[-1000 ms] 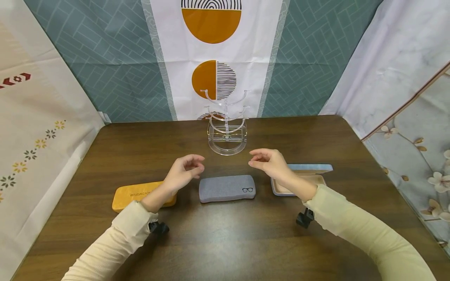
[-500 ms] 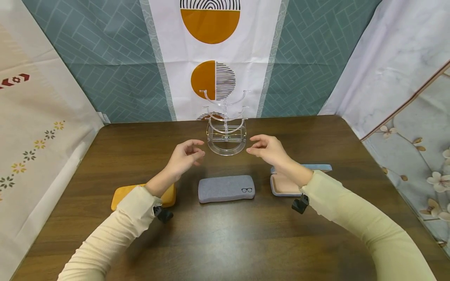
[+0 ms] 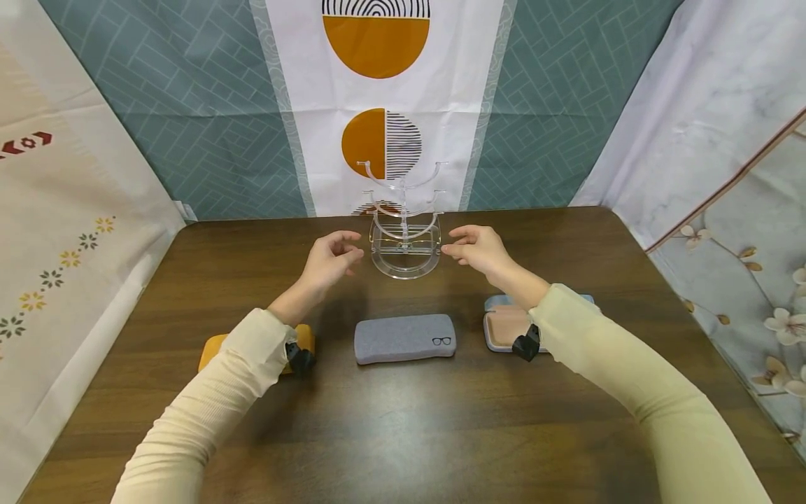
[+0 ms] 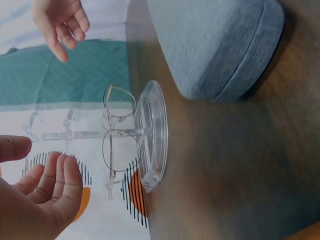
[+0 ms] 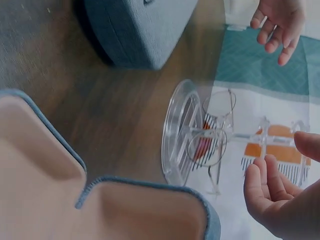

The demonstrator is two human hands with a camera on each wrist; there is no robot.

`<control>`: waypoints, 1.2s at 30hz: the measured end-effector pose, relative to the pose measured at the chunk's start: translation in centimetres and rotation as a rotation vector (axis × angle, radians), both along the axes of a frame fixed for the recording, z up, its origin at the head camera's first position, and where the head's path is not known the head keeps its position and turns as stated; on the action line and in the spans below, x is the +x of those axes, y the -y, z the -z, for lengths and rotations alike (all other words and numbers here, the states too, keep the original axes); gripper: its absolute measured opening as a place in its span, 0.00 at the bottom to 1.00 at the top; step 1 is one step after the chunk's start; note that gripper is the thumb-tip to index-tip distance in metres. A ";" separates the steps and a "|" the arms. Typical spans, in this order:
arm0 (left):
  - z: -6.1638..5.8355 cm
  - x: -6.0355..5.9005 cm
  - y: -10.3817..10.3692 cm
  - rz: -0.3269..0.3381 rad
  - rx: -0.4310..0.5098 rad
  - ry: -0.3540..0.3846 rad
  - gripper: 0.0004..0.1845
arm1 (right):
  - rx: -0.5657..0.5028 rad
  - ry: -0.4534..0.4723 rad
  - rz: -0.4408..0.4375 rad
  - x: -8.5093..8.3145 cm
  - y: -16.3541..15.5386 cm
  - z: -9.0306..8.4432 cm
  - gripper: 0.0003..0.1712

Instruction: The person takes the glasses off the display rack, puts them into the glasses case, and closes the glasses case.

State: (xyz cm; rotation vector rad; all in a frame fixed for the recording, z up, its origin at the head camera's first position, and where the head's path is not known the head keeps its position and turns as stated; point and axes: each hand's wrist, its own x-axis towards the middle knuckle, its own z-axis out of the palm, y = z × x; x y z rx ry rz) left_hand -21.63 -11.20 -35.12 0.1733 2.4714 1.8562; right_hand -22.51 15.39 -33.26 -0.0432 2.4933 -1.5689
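Hands flank the clear stand: left hand (image 3: 330, 260) and right hand (image 3: 480, 249) hover on either side, fingers loosely curled, holding nothing. Between them, wire-rimmed glasses (image 4: 120, 135) rest on the stand's (image 3: 405, 260) lowest tier. This looks like the reach; next, each hand would likely pinch a temple and lift evenly. Behind the wrists lie the grey case (image 3: 405, 338) and the open case (image 3: 504, 329).

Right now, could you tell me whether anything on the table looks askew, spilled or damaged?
Nothing stands out. The clear stand is upright with glasses on its lowest tier, and the grey case lies flat and closed.
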 end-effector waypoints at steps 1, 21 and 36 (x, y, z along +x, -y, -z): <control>0.0 -0.2 0.0 -0.007 -0.009 0.000 0.16 | -0.004 0.003 0.005 -0.3 0.0 0.0 0.25; 0.2 -4.4 0.3 -0.107 -0.084 0.020 0.19 | -0.018 0.062 0.095 -3.8 0.7 -0.3 0.23; 1.7 -6.7 0.3 -0.122 -0.088 0.072 0.21 | 0.082 0.047 0.195 -5.9 1.4 1.0 0.21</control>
